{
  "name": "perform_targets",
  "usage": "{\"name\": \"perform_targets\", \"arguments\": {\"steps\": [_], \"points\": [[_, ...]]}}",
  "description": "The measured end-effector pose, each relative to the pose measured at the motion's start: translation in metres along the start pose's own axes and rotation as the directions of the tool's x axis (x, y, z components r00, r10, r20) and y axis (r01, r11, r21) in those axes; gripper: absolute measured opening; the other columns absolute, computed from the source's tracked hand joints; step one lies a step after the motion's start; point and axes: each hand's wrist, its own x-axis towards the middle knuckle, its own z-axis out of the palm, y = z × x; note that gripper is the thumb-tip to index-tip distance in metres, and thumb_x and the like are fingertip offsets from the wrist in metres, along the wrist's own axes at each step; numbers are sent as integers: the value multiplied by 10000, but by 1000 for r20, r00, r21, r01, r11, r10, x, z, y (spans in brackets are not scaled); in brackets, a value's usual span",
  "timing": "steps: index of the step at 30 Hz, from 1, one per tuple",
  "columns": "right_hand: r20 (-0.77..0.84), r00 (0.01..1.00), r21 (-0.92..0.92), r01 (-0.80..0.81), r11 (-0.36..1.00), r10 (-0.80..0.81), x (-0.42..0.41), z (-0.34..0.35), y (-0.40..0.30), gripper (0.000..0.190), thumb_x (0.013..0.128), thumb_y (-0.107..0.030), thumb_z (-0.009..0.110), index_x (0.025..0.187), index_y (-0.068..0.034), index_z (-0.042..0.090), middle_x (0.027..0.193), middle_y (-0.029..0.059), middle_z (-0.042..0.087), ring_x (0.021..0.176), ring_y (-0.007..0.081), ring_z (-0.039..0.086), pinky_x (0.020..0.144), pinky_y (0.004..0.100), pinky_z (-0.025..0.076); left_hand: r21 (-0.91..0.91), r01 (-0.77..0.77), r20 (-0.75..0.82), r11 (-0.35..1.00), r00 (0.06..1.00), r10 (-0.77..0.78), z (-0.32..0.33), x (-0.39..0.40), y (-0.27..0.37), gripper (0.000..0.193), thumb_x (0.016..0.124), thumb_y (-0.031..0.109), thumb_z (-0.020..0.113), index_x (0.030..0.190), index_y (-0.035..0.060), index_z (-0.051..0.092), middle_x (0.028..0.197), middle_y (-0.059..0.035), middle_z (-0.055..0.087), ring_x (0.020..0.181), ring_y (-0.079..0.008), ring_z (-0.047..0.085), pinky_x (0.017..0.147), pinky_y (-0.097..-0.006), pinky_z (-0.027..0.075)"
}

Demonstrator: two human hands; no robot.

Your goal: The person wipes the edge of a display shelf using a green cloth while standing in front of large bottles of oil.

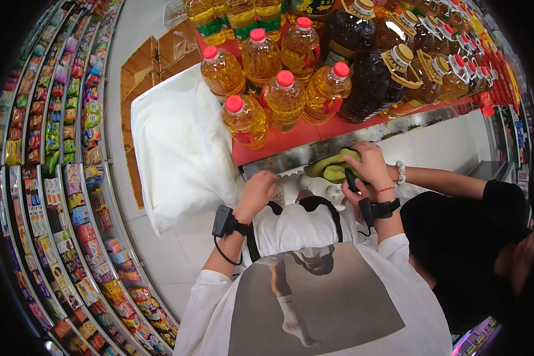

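Note:
My right hand [368, 162] grips a green cloth [331, 168] with dark edging, just in front of the table edge. Close under it, another hand [356, 193] holds a small black object [350, 179]; whose hand this is stays partly hidden. My left hand [257, 190] hovers near the table's front corner, fingers loosely curled together, with nothing visible in it. Each of my wrists carries a black strapped device, the left one [224, 221] with a cable. A co-worker's arm with a white scrunchie [400, 173] reaches in from the right, behind my right wrist.
Oil bottles with red caps [285, 95] and large dark oil jugs [374, 84] crowd the red-topped table [311, 138]. A white cloth-covered stack [182, 147] stands at its left. Wooden bins [135, 71] lie behind. Snack shelves [66, 178] line the left; a co-worker [463, 240] is at my right.

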Motion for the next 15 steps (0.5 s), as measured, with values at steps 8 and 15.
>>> {"name": "perform_targets", "arguments": {"steps": [8, 15], "points": [[167, 981, 330, -148, 932, 96, 5, -28, -19, 180, 782, -110, 659, 911, 8, 618, 872, 155, 638, 848, 332, 614, 764, 371, 481, -102, -88, 34, 991, 995, 92, 3, 21, 23, 272, 760, 52, 578, 1030, 19, 592, 1050, -159, 575, 1014, -357, 541, 877, -404, 448], [394, 891, 598, -63, 799, -225, 15, -83, -88, 214, 833, -48, 590, 1042, -17, 563, 950, 146, 626, 867, 296, 617, 757, 337, 482, -252, -434, -42, 865, 898, 438, -16, 77, 103, 340, 727, 70, 645, 1055, 36, 562, 1111, -164, 556, 1064, -352, 526, 906, -390, 433]]}}
